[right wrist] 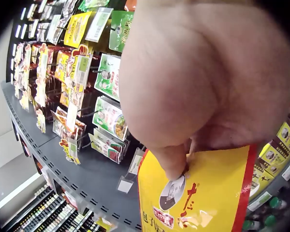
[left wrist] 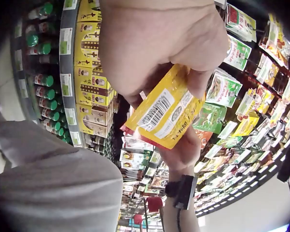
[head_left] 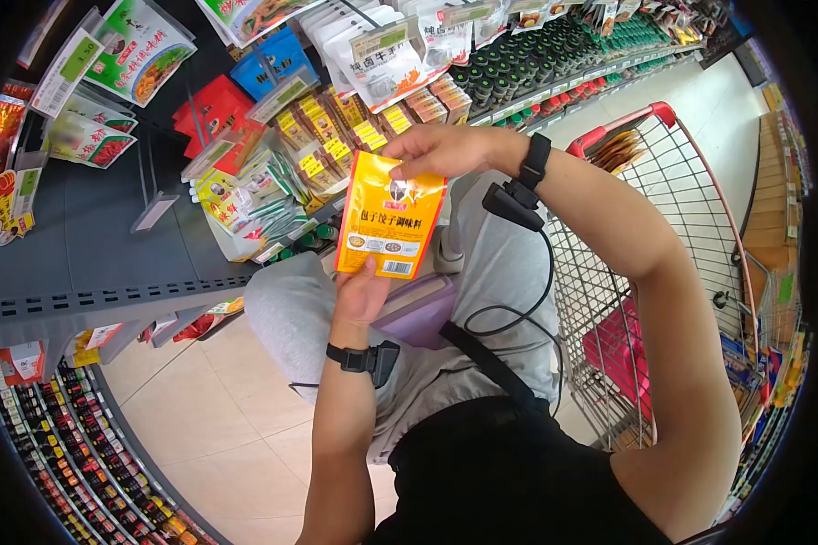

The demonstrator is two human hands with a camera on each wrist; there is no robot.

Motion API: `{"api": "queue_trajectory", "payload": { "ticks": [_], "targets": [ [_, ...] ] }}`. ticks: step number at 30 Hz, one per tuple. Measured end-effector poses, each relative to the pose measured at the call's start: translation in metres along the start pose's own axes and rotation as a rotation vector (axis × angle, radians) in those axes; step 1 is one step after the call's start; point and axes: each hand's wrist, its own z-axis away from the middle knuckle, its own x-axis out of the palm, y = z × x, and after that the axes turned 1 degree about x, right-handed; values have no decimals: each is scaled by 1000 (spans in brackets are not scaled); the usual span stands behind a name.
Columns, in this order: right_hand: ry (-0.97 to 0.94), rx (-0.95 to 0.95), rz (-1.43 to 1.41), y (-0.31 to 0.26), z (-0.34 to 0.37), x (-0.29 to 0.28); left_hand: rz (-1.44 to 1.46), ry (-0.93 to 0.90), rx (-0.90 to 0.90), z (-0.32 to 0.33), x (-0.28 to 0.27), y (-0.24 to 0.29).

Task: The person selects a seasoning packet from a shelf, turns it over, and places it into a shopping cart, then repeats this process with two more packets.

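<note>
A flat yellow seasoning packet [head_left: 393,211] with red edges and a barcode is held upright between both hands, its printed front toward the head camera. My left hand [head_left: 362,292] pinches its bottom edge, thumb on the front. At the top edge, my right hand [head_left: 438,150] grips the packet, thumb over the front near the portrait logo. In the left wrist view the barcode end of the packet [left wrist: 159,113] sticks out below the left hand [left wrist: 159,43]. The right wrist view shows the right thumb [right wrist: 171,162] pressed on the packet beside the portrait.
Small yellow boxes [head_left: 323,136] stand on the shelf just beyond the packet. Hanging sachets [head_left: 141,50] and a dark shelf ledge [head_left: 82,263] lie to the left. A wire shopping cart [head_left: 645,227] stands at the right, with a pink item [head_left: 616,341] inside.
</note>
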Motion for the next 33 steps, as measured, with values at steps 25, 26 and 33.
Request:
{"api": "queue_trajectory", "payload": {
  "ticks": [25, 26, 33],
  "targets": [
    [-31, -70, 51, -2, 0, 4, 57, 0, 52, -4, 17, 12],
    [-31, -69, 56, -1, 0, 4, 64, 12, 45, -4, 17, 12],
    [0, 17, 283, 2, -1, 0, 88, 21, 36, -5, 14, 13]
  ]
}}
